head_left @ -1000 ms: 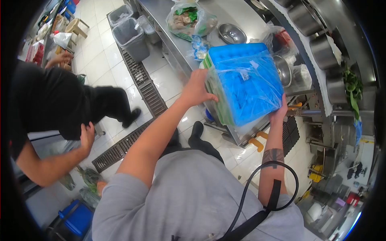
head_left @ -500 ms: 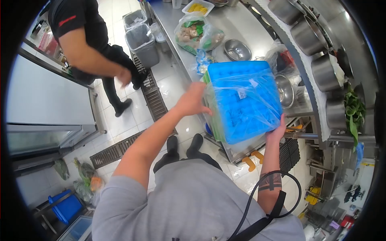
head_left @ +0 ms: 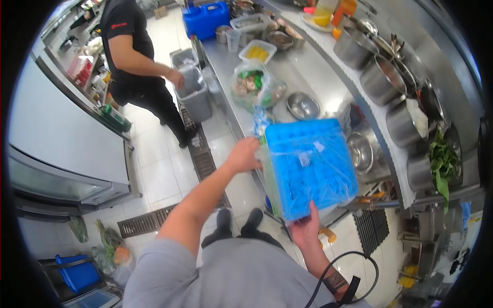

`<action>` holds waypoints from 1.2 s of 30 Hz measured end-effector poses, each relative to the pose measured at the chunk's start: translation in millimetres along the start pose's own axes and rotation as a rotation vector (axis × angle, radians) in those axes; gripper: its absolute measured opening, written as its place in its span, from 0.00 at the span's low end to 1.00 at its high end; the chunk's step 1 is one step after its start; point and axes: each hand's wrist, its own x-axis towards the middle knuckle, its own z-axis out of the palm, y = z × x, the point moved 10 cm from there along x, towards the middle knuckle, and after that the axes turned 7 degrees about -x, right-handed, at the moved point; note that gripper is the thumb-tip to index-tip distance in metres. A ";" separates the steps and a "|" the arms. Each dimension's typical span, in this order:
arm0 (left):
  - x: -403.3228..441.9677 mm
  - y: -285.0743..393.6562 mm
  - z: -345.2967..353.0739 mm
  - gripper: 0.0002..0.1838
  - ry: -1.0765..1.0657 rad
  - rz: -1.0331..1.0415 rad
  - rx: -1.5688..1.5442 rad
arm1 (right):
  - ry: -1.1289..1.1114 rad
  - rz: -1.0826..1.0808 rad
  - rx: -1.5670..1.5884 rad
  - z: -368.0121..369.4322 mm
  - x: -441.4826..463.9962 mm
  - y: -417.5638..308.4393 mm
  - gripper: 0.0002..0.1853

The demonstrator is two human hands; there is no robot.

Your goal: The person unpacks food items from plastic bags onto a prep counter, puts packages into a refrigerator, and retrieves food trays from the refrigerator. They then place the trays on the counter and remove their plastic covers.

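Observation:
A blue tray stack (head_left: 316,167), wrapped in clear plastic with green layers along its left side, is tilted over the near end of the steel counter (head_left: 303,77). My left hand (head_left: 244,155) is at the stack's upper left edge, its fingers partly hidden behind the plastic. Under the near edge, my right hand (head_left: 306,226) supports the stack, thumb up on the blue face. Just beyond the stack are a small blue-and-white bag (head_left: 263,119), a clear bag of food (head_left: 251,84) and a steel bowl (head_left: 303,106).
A person in black (head_left: 136,61) stands at the left beside grey bins (head_left: 196,100). Steel pots (head_left: 382,79) and leafy greens (head_left: 444,161) line the right shelf. A blue container (head_left: 206,20) sits at the counter's far end. Bagged vegetables (head_left: 110,246) lie lower left.
My right hand has moved from the stack's right side to its near edge. The stack appears lower in view. The other person has moved farther up the aisle.

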 end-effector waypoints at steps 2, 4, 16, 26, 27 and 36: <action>1.1 5.7 -2.3 0.35 -0.042 -0.009 0.089 | 0.013 -0.087 0.043 0.8 -1.0 -8.0 0.41; 1.6 9.0 -10.3 0.34 -0.025 -0.006 0.163 | -0.041 -0.119 0.081 6.4 0.9 -7.0 0.41; -26.1 6.5 23.1 0.20 -0.129 -0.123 0.137 | -0.111 -0.039 0.104 -2.9 2.2 -6.7 0.41; -112.1 183.6 35.5 0.07 -0.191 0.186 -0.247 | -0.033 -0.099 0.086 4.3 -6.4 -14.0 0.47; -112.6 210.1 20.9 0.10 -0.151 0.130 -0.343 | -0.017 -0.109 0.101 -2.7 -4.1 -17.9 0.47; -97.0 247.9 -9.3 0.10 -0.348 0.172 -0.347 | 0.638 -1.144 -1.180 -23.0 -54.6 -213.0 0.24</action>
